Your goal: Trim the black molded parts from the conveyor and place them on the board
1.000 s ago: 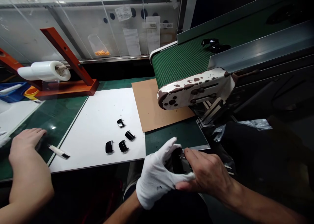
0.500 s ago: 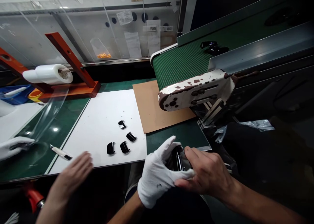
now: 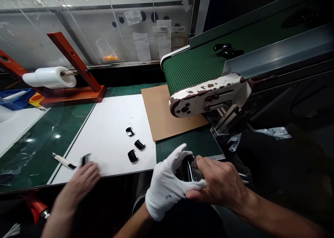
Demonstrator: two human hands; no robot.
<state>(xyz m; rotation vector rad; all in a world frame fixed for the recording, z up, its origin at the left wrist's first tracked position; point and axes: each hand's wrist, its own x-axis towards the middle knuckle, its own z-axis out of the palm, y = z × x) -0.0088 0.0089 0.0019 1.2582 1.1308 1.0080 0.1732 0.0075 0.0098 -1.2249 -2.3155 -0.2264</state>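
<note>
My left hand [image 3: 167, 185], in a white cotton glove, and my bare right hand [image 3: 219, 184] together grip a glossy black plastic part [image 3: 190, 170] above the bench edge. Their fingers hide most of it. On a white board [image 3: 109, 133] to the left lie several smaller glossy black parts [image 3: 133, 156]. A co-worker's bare hand [image 3: 80, 180] reaches in at the lower left, touching another black part [image 3: 85, 159] on the board. Close to that hand lies a white-handled utility knife [image 3: 64, 161].
A green conveyor belt [image 3: 193, 69] with a paint-worn white end carries black parts [image 3: 228, 50] at upper right. Brown cardboard [image 3: 161, 112] lies under its end. A film roll [image 3: 49, 77] sits on an orange stand [image 3: 73, 95]. A transparent plastic sheet lies on the green bench mat at left.
The co-worker's hand has slid one black part leftward across the white board. A gloved hand and the transparent sheet have left the far left area. My hands stay still.
</note>
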